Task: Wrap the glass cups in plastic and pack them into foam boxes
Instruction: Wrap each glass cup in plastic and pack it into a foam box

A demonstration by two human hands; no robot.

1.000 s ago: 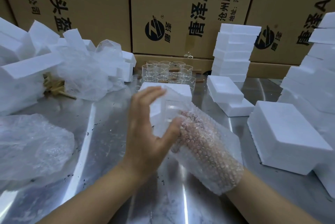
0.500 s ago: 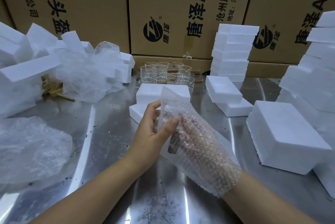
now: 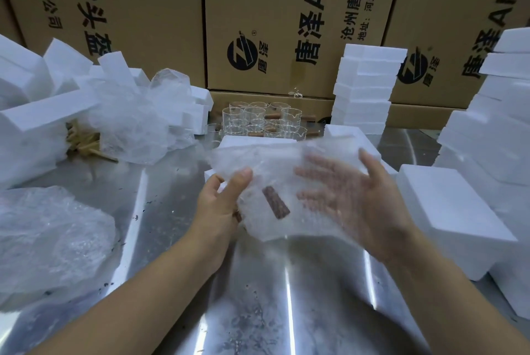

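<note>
My left hand (image 3: 219, 205) grips a bundle of bubble wrap (image 3: 258, 165) above the metal table, thumb on top of it. A brown handle (image 3: 276, 202) of a glass cup shows through the wrap; the glass itself is hard to make out. My right hand (image 3: 355, 205) is spread flat with straight fingers against the right side of the bundle, and the fingertips show blurred through the plastic. Several bare glass cups (image 3: 259, 122) stand at the back of the table. A white foam box (image 3: 258, 143) lies just behind the bundle.
Foam boxes sit at the right (image 3: 447, 211), with stacks behind (image 3: 364, 90) and far right (image 3: 493, 130). Loose foam pieces and plastic (image 3: 134, 125) pile up at the left. More bubble wrap (image 3: 48, 237) lies near left. Cardboard cartons (image 3: 286, 18) wall off the back.
My right hand, earlier covered by the bubble wrap, has come out to the right and opened flat. My left hand closed its grip on the bundle, which spread wider.
</note>
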